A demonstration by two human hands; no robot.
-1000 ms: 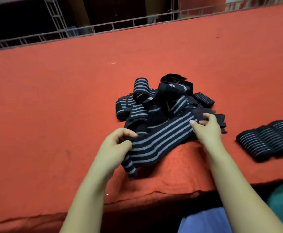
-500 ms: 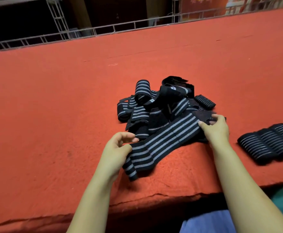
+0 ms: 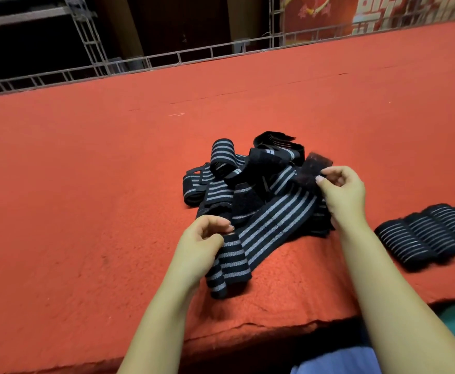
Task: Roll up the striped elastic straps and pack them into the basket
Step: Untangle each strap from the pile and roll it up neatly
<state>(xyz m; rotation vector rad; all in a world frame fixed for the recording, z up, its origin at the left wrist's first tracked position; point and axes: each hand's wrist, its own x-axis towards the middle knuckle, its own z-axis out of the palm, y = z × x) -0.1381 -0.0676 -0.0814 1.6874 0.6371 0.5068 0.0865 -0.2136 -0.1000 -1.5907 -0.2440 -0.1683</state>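
While both hands' fingers pinch its ends, the black, grey-striped strap (image 3: 272,225) stretches taut between left hand (image 3: 199,244) and right hand (image 3: 342,193).

The strap (image 3: 272,225) at the frame's centre is showing black with grey lengthwise stripes, its fuzzy end patch (image 3: 314,168) plain black. The pile (image 3: 234,179) and the rolled straps (image 3: 431,233) at right are wearing the same. The table covering (image 3: 86,184) is glowing red-orange.

Dim, warm light falls from above, leaving the far background dark, with wide-angle bending at the edges.
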